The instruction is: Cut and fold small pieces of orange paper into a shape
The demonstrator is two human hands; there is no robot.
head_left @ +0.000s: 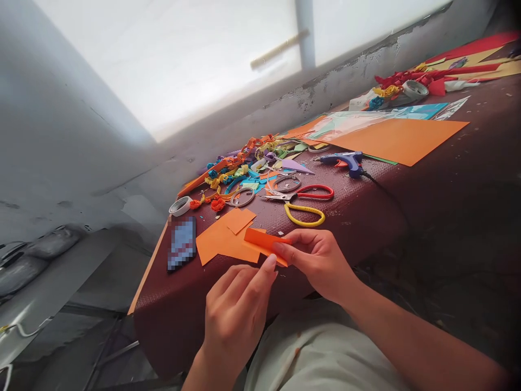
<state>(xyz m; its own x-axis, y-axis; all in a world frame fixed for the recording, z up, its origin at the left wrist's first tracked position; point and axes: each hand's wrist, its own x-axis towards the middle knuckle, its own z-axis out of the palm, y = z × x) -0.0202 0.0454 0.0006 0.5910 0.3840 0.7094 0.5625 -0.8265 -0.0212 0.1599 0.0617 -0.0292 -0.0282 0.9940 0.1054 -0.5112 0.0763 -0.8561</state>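
My right hand (pixel 319 260) pinches a small folded strip of orange paper (pixel 260 240) just above the near edge of the dark red table (pixel 407 184). My left hand (pixel 238 309) is right below it, fingers curled, with the fingertips touching the strip's lower edge. Under the strip lie some cut orange paper pieces (pixel 222 236). Two pairs of scissors, one red-handled (pixel 313 191) and one yellow-handled (pixel 304 214), rest on the table just beyond my hands.
A blue glue gun (pixel 344 161) with a black cord lies by a large orange sheet (pixel 401 138). Coloured paper scraps and curls (pixel 244 163) are heaped further back. A tape roll (pixel 180 206) and a phone (pixel 182 243) sit at the left edge. More paper is piled at the far right.
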